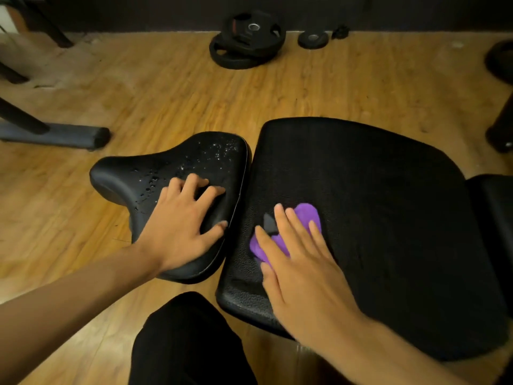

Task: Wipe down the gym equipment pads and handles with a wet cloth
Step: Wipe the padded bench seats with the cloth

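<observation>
Nearby, right hand (302,276): open and flat, pressing the single purple cloth (305,215) onto the large pad (374,204), likely to wipe it.
Left hand (180,226): spread, grasping nothing, resting on the seat pad (133,173), probably to steady it.
Pads: two, side by side; the seat is beaded with droplets.
Far floor: stacked weight plates (247,45), one small plate (313,39).

Two black pads side by side here: the smaller seat pad (166,165) on the left is smooth and tapers to a rounded nose, its top beaded with water droplets. Right beside it, edges almost touching, lies the big back pad (374,201), pebbled in texture and flat. On its near-left part sits the purple cloth (306,218) — crumpled, only partly showing.
</observation>
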A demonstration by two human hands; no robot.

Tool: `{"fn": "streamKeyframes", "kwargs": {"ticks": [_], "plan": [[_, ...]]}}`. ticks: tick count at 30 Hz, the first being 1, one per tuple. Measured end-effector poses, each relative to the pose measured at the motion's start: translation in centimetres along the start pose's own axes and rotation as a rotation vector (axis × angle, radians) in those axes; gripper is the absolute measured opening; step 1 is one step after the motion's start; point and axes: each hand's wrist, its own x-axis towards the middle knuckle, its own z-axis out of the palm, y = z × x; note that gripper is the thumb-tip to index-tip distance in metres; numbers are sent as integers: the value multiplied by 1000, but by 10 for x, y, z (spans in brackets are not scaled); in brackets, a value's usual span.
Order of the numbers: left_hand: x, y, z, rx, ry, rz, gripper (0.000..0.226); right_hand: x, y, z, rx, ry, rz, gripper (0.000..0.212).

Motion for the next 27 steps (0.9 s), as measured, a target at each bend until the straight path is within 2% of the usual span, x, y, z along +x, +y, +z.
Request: {"fn": "streamKeyframes", "kwargs": {"ticks": [2, 4, 7, 9, 14, 17, 20, 21, 24, 27], "plan": [[6, 8, 1, -53, 43, -44, 72, 26, 18, -9, -40, 20, 10, 68], [9, 14, 6, -71, 68, -59, 76, 86, 45, -16, -98, 125, 100, 61], [10, 18, 11, -7, 77, -21, 86, 177, 88, -38, -82, 130, 282, 55], [10, 20, 11, 14, 50, 26, 90, 202, 90, -38, -108, 136, 331, 55], [9, 20, 9, 34, -60, 120, 85, 182, 66, -19, -192, 128, 151, 62], [10, 18, 10, 54, -65, 148, 80, 218, 74, -31, -151, 111, 202, 53], [12, 14, 9, 64, -49, 198, 76, 260, 71, -47, -35, 129, 264, 30], [12, 14, 9, 73, -47, 228, 74, 265, 73, -49, -20, 141, 266, 29], [14, 16, 10, 81, -68, 291, 68, 248, 109, -56, -30, 216, 293, 40], [15, 16, 13, 94, -99, 297, 66, 193, 178, -68, -27, 310, 477, 46]]}}
